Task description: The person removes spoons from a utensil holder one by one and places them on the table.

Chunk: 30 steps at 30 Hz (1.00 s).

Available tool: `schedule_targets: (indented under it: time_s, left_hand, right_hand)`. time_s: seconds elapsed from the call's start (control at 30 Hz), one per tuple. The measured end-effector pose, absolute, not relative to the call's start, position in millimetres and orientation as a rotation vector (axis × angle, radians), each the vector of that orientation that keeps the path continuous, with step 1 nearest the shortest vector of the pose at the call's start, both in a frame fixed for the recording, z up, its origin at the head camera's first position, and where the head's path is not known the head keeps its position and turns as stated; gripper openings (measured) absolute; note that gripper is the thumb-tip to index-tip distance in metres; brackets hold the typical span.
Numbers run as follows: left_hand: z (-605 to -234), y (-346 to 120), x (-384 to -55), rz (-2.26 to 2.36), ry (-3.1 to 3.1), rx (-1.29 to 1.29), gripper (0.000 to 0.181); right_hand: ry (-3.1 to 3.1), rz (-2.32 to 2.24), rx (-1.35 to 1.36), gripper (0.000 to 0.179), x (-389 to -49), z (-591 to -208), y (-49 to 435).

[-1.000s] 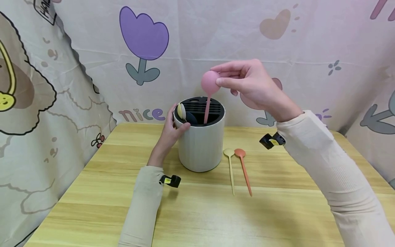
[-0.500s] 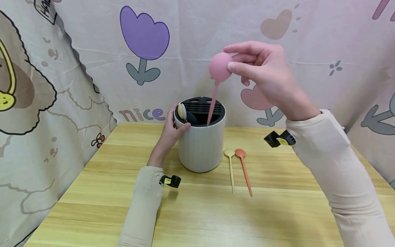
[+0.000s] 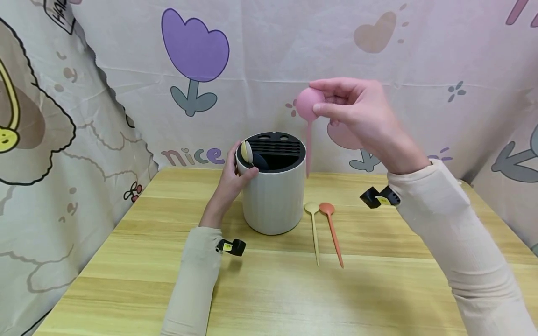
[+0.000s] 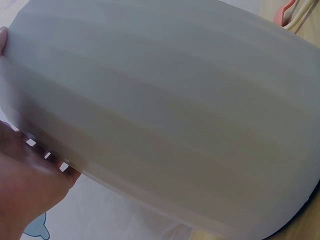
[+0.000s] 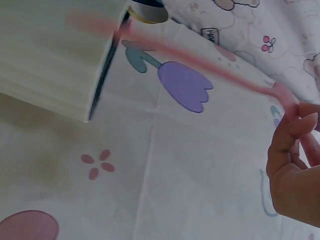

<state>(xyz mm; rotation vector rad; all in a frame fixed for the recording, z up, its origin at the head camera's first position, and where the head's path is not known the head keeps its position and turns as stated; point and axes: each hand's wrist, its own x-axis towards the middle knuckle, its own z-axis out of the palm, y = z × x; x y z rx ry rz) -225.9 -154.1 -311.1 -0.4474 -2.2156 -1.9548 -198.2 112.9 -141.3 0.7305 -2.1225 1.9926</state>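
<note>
A white utensil holder [image 3: 273,200] with a black slotted top stands on the table, and my left hand [image 3: 229,179] grips its upper left side, thumb at the front. To the right of its rim, my right hand [image 3: 361,112] pinches a pink spoon [image 3: 309,105] by the round bowl, its thin handle hanging straight down. In the right wrist view the handle is blurred and overlaps the holder's side. Yellow and white spoon heads [image 3: 246,152] and a dark blue one [image 3: 260,161] poke out of the holder's left part; their handles are hidden inside.
Right of the holder, a pale yellow spoon [image 3: 314,228] and an orange spoon [image 3: 333,231] lie side by side on the wooden table [image 3: 269,298]. Behind the table hangs a printed cloth [image 3: 269,51]. Each sleeve carries a small black camera.
The pink spoon has come up out of the holder's opening in my right hand, moved right past the rim, then dropped slightly. My left hand has kept its grip on the holder.
</note>
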Motion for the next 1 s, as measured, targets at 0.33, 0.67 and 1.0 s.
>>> schedule_targets:
  time_s: [0.33, 0.67, 1.0]
  left_hand:
    - [-312, -154, -226, -1.971, -2.193, -0.459, 0.120]
    - [-312, -154, -226, -1.974, -2.191, -0.442, 0.128]
    - [-311, -153, -226, -1.977, -2.185, -0.447, 0.125]
  right_hand:
    - [-2.282, 1.916, 0.677, 0.040, -208, -166, 122]
    - [-2.325, 1.815, 0.710, 0.036, -220, -203, 136]
    - [-2.486, 1.824, 0.592, 0.052, -227, -230, 151]
